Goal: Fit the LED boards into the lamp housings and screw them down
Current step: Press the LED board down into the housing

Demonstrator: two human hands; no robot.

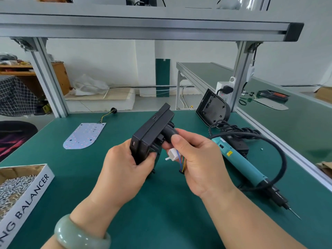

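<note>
A black lamp housing [152, 130] is held edge-on above the green mat, tilted up and away from me. My left hand [124, 169] grips its near lower corner. My right hand [194, 159] pinches the housing's black stem and also holds coloured wires ending in a white connector [172, 154]. A pale LED board [84, 136] with thin wires lies flat on the mat to the left. A second black housing [212, 109] leans upright at the back right. The teal electric screwdriver [246, 164] lies on the mat to the right, bit pointing toward me.
A cardboard box of screws [16, 186] sits at the near left edge. The screwdriver's black cable [280, 151] loops over its power brick at the right. Aluminium frame posts [48, 78] stand at both back corners, with a beam overhead. Another green bench [287, 112] lies right.
</note>
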